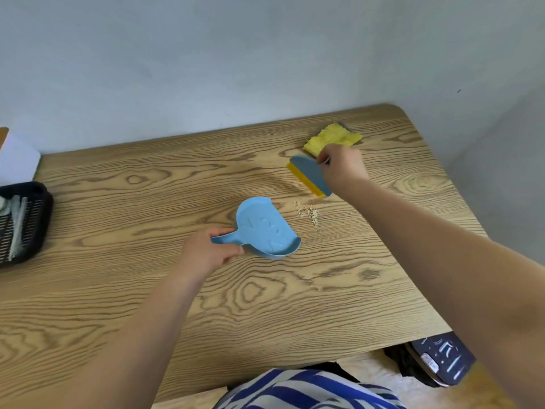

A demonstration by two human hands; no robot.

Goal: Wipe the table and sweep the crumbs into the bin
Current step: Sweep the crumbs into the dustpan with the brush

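My left hand (206, 250) grips the handle of a light blue dustpan (264, 228) that lies on the wooden table (147, 187), its mouth turned toward a small pile of crumbs (308, 212). My right hand (343, 166) holds a small blue brush with yellow bristles (309, 175) just beyond the crumbs, bristles down near the tabletop. A folded yellow cloth (333, 138) lies behind the brush near the table's far right corner.
A black mesh basket (22, 222) with items inside sits at the table's left edge, a white object (16, 163) behind it. A grey wall runs along the far side. A dark patterned thing (442, 360) lies on the floor under the near right edge.
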